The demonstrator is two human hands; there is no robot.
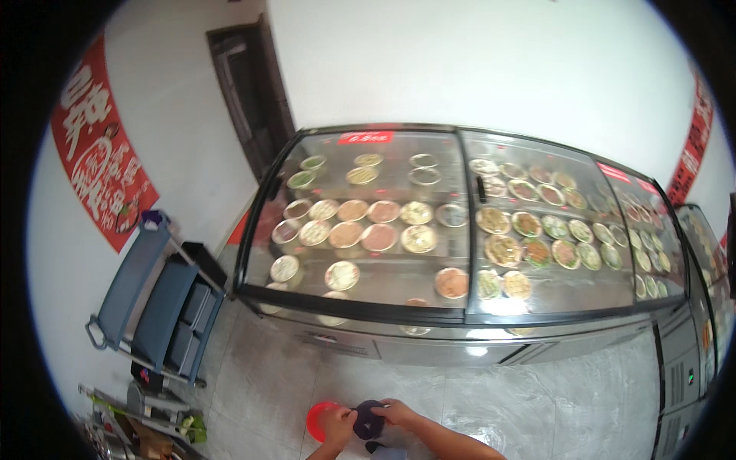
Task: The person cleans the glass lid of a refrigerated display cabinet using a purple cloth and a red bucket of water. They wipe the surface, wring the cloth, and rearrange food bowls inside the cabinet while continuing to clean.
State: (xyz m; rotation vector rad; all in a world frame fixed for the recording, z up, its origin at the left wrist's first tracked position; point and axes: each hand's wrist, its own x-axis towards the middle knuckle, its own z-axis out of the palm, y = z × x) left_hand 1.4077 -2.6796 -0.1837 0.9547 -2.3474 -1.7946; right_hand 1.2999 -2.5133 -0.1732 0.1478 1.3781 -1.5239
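At the bottom centre, my left hand and my right hand hold a dark cloth between them, the fingers of each pinching one side of it. Behind my left hand, partly covered by it, is a round red plastic basin; what lies inside it is hidden. A dark shoe tip shows just below the cloth. Before me stands a long glass-fronted refrigerated display case with sliding doors, its shelves bearing several plates of food.
On the left stands a grey-blue utility cart with bins. Nearer me, at lower left, is a rack with assorted items. A second refrigerated case stands at the right. Grey tiles form the floor. A dark door is behind, at left.
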